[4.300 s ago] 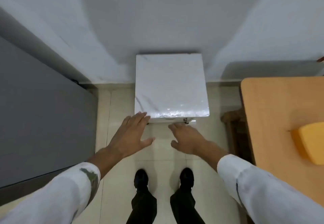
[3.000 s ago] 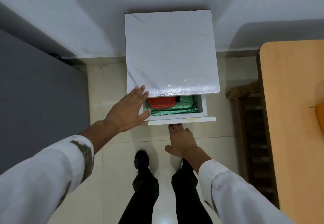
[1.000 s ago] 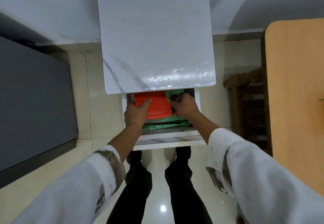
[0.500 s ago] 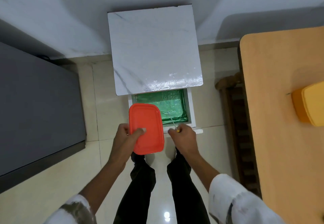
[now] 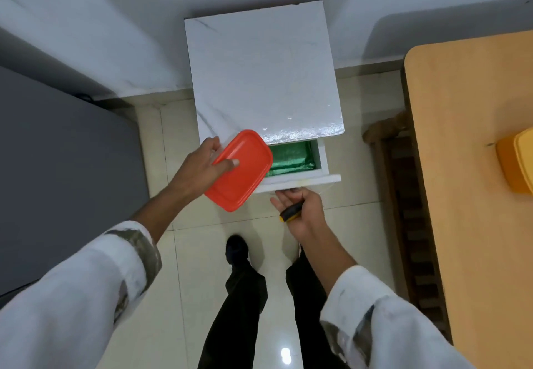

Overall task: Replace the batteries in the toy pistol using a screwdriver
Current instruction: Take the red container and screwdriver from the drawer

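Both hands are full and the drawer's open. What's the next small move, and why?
Probably nudge the white drawer shut with the right hand, which is right at its front while it grips the black-and-yellow-handled screwdriver. The left hand holds the red-lidded plastic container out of it, and only green lining shows inside.

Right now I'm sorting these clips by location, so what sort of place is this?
Probably a room in a home, perhaps a bedroom or study: a small white marble-look cabinet with an open drawer stands against the wall on a glossy tiled floor, beside a wooden table.
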